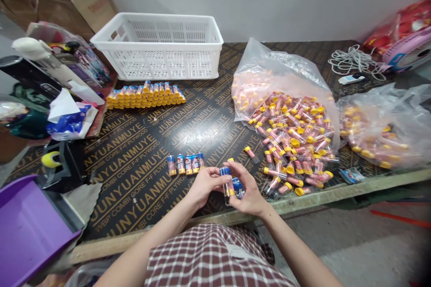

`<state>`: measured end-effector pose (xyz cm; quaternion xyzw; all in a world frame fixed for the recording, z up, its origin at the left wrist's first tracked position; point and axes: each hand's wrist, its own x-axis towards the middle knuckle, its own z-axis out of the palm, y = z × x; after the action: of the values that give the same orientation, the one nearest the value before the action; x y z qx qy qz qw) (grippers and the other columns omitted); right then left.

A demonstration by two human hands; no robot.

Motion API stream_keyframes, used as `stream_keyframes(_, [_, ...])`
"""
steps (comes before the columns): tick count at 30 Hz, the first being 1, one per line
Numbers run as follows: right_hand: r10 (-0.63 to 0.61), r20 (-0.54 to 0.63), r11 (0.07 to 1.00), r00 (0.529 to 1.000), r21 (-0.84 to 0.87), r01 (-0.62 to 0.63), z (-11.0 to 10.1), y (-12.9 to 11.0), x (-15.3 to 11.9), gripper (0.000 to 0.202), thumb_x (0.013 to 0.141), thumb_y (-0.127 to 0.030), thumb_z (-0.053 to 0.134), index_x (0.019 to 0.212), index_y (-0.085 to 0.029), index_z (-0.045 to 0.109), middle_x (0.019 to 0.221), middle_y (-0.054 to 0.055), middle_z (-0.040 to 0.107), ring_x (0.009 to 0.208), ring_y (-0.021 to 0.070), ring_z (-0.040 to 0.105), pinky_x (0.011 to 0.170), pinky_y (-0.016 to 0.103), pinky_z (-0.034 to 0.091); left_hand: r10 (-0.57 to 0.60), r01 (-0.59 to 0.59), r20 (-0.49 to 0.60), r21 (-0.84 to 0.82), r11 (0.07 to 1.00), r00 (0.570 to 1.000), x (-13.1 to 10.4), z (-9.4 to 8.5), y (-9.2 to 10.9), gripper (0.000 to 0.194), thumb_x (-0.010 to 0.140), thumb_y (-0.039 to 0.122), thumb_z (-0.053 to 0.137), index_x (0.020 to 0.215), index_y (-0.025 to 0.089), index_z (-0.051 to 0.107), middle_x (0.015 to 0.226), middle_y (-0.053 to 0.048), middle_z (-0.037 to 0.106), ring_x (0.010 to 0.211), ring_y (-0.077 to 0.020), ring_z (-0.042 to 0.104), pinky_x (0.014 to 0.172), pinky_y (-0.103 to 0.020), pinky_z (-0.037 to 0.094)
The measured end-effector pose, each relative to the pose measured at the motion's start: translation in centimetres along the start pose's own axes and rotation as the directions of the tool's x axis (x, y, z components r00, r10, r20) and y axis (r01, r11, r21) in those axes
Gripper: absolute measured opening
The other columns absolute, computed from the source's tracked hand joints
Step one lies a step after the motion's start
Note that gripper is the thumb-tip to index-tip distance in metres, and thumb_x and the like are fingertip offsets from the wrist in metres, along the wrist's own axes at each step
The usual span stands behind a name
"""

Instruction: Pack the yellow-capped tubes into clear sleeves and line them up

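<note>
Near the table's front edge, my left hand and my right hand both hold one small clear tube with a blue band at its top. My fingers are closed around it from either side. Blue pieces, partly hidden by my right hand, lie behind the tube. Left of my hands stands a short row of blue-labelled tubes. On the right a large pile of yellow-capped tubes spills from a clear plastic bag. Stacked tubes with yellow ends lie at the back left.
A white plastic crate stands at the back. Another bag of tubes and a white cable are at the right. A tape dispenser, a purple dustpan and a blue packet are at the left.
</note>
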<state>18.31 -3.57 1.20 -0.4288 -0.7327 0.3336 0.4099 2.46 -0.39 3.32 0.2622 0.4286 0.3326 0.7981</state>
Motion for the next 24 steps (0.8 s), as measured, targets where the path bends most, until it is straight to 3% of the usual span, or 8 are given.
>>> stream_keyframes(5, [-0.011,0.031,1.000,0.999,0.028,0.011,0.4,-0.3,0.6,0.083,0.064,-0.008,0.053,0.140,-0.024,0.024,0.137,0.011,0.044,0.122,0.0246,0.048,0.103,0.043,0.041,0.012,-0.012,-0.030,0.009,1.000,0.999,0.0,-0.1,0.2,0.038,0.049,0.032,0.085,0.072,0.011,0.064,0.061,-0.003,0.066,0.053,-0.0118,0.061,0.055,-0.024,0.049])
stream_keyframes(9, [0.013,0.034,1.000,0.999,-0.013,-0.013,-1.0,-0.2,1.6,0.086,0.071,-0.020,0.062,0.143,-0.025,0.016,0.146,0.013,0.031,0.122,0.0244,0.048,0.102,0.043,0.041,0.173,-0.134,-0.182,0.210,0.968,0.968,-0.4,-3.4,2.5,0.037,0.050,0.036,0.083,0.072,0.012,0.063,0.060,-0.004,0.066,0.053,-0.0150,0.061,0.053,-0.026,0.047])
stream_keyframes(11, [0.078,-0.089,0.992,0.993,-0.095,-0.086,-2.2,0.6,1.9,0.082,0.074,-0.027,0.065,0.142,-0.026,0.020,0.143,0.012,0.033,0.117,0.0238,0.050,0.098,0.043,0.044,0.370,-0.209,-0.383,0.399,0.893,0.846,-0.8,-6.7,4.0,0.042,0.048,0.036,0.083,0.077,0.015,0.062,0.055,0.000,0.064,0.049,-0.0145,0.058,0.051,-0.025,0.044])
stream_keyframes(14, [0.172,-0.244,0.943,0.955,-0.241,-0.231,-3.4,2.6,1.9,0.063,0.079,-0.033,0.062,0.136,-0.025,0.036,0.127,0.011,0.048,0.108,0.0233,0.054,0.092,0.044,0.046,0.556,-0.067,-0.521,0.688,0.722,0.648,-1.4,-12.3,5.6,0.043,0.047,0.038,0.083,0.078,0.020,0.059,0.049,0.005,0.058,0.046,-0.0140,0.052,0.051,-0.025,0.039])
stream_keyframes(17, [0.201,-0.222,0.892,0.954,-0.361,-0.272,-3.4,4.4,1.8,0.050,0.081,-0.038,0.060,0.126,-0.020,0.048,0.111,0.011,0.058,0.102,0.0247,0.055,0.091,0.045,0.045,0.591,0.095,-0.515,0.798,0.595,0.620,-1.6,-15.6,6.0,0.038,0.048,0.039,0.081,0.073,0.021,0.059,0.047,0.006,0.055,0.049,-0.0158,0.052,0.054,-0.026,0.036])
stream_keyframes(20, [0.202,-0.195,0.853,0.960,-0.446,-0.271,-2.6,5.4,1.9,0.048,0.080,-0.040,0.060,0.122,-0.017,0.053,0.097,0.010,0.061,0.091,0.0243,0.056,0.085,0.043,0.047,0.637,0.221,-0.496,0.858,0.463,0.590,-1.4,-15.1,5.7,0.038,0.054,0.049,0.077,0.074,0.021,0.060,0.052,0.003,0.055,0.055,-0.0184,0.053,0.057,-0.027,0.034])
stream_keyframes(23, [0.212,-0.207,0.821,0.955,-0.493,-0.289,-1.8,5.7,2.2,0.051,0.077,-0.042,0.062,0.120,-0.017,0.055,0.088,0.008,0.061,0.084,0.0238,0.056,0.079,0.041,0.048,0.755,0.218,-0.388,0.922,0.321,0.528,-0.8,-11.2,4.4,0.039,0.067,0.056,0.066,0.078,0.019,0.062,0.061,-0.001,0.057,0.060,-0.0195,0.052,0.060,-0.029,0.033])
stream_keyframes(24, [0.222,-0.213,0.816,0.952,-0.493,-0.301,-1.6,5.8,2.4,0.052,0.075,-0.042,0.063,0.120,-0.017,0.055,0.087,0.008,0.061,0.082,0.0237,0.056,0.078,0.041,0.048,0.765,0.124,-0.305,0.950,0.286,0.567,-0.5,-9.4,3.6,0.034,0.072,0.052,0.063,0.078,0.018,0.063,0.064,-0.002,0.058,0.062,-0.0192,0.052,0.061,-0.029,0.034])
